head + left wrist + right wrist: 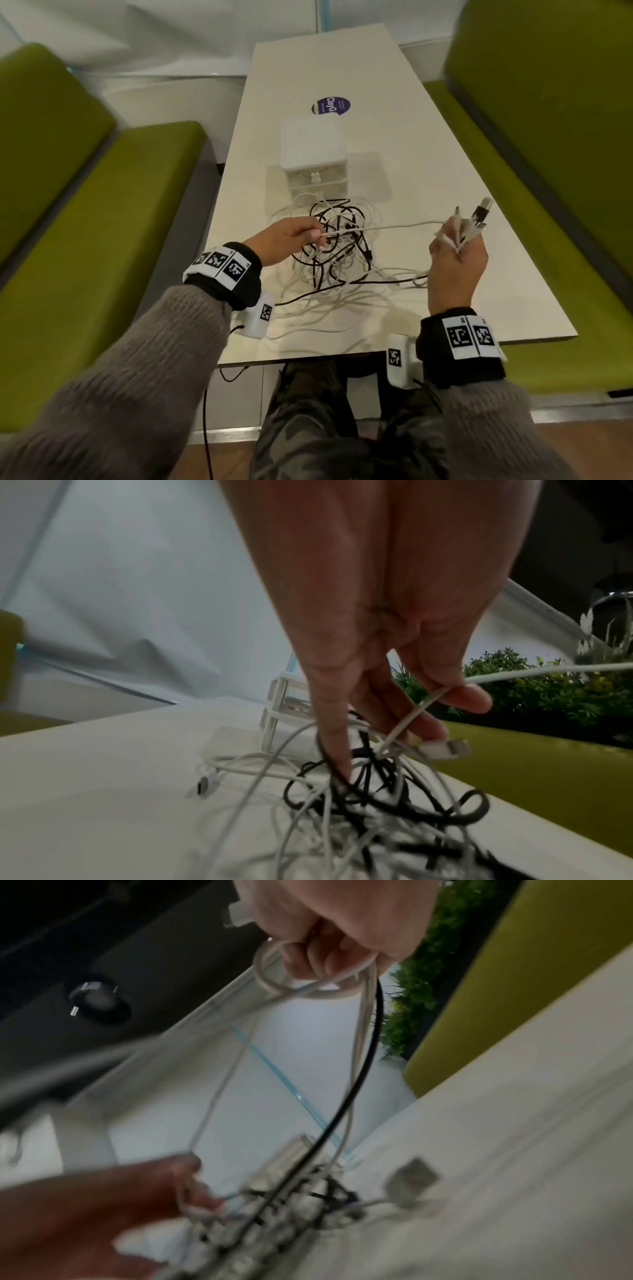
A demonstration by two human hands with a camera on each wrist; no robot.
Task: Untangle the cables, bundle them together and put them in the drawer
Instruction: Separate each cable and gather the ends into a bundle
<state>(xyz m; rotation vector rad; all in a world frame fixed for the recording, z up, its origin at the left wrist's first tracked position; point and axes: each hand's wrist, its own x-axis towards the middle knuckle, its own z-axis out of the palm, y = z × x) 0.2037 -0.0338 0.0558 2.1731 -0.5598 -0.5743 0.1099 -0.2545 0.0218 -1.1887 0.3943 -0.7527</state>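
In the head view, a tangle of white and black cables [337, 246] lies on the pale surface [462, 284], just toward 6 o'clock of a small white drawer unit [314, 156]. The left hand [287, 240], forearm reaching in from 7 o'clock, hovers over the tangle's 9 o'clock edge and pinches a white cable [383, 225] between thumb and fingers. That cable runs taut toward 3 o'clock to the right hand [457, 260], which is raised with its back to the camera and clenched around several cable ends, their plugs [478, 214] sticking up toward 1 o'clock. Both wrists wear black bands with printed markers. Green benches [102, 219] flank the surface at 9 and 3 o'clock.

In the left wrist view, the left hand [377, 631] points downward, its fingers [469, 696] pinching the white cable [548, 670], which leads off toward 3 o'clock. A white plug [445, 748] hangs just below the fingers, above the tangle [359, 813].

The right wrist view is blurred. The right hand [335, 920] at 12 o'clock grips white strands and one black cable [363, 1064], which drop to the tangle [291, 1204] at 6 o'clock; the left hand [103, 1213] sits at 8 o'clock.
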